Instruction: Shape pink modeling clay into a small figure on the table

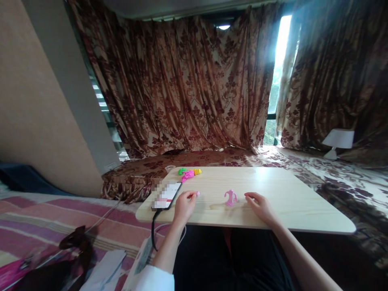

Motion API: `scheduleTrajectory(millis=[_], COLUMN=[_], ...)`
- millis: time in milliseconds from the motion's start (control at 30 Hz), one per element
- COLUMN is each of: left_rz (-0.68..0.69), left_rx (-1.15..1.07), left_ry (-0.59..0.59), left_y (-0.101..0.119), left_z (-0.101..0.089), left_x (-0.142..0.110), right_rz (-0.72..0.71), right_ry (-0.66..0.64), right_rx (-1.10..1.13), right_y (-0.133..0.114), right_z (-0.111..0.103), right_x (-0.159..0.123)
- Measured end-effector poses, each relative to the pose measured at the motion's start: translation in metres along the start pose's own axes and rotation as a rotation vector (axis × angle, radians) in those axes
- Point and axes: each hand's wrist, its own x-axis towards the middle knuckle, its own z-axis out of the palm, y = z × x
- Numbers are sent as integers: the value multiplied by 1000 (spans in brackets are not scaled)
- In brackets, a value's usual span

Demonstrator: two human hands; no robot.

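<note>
My left hand (185, 203) is over the table on the left, with thumb and fingertips pinched around a small pale pink piece (198, 194). What exactly the piece is, I cannot make out. Between my two hands a pink toy figure (230, 198) stands upright on the wooden table (273, 182), with two curved arms at its sides. My right hand (259, 205) rests at the table just right of the figure, apart from it. Its fingers are loosely extended and nothing shows in them.
Green (182, 171), bright pink (188, 175) and yellow toy pieces (197, 171) lie together at the table's far left. A phone (167, 196) with a black cable (154, 230) lies by the left edge. A white lamp (338, 141) stands back right, before patterned curtains (194, 89).
</note>
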Motion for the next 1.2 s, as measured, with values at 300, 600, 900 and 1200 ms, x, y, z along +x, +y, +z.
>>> scheduleTrajectory(millis=[300, 600, 900, 1200], left_rz=[148, 234, 124, 110], left_rx=[-101, -142, -123, -111], left_ry=[-169, -424, -511, -517], left_y=[50, 92, 88, 83], left_z=[38, 79, 84, 95], left_x=[24, 36, 40, 42], right_rz=[-30, -60, -79, -65], right_ry=[-39, -97, -112, -82], right_rx=[238, 326, 316, 301], right_y=[-25, -32, -29, -23], right_z=[4, 20, 30, 40], right_x=[3, 10, 14, 17])
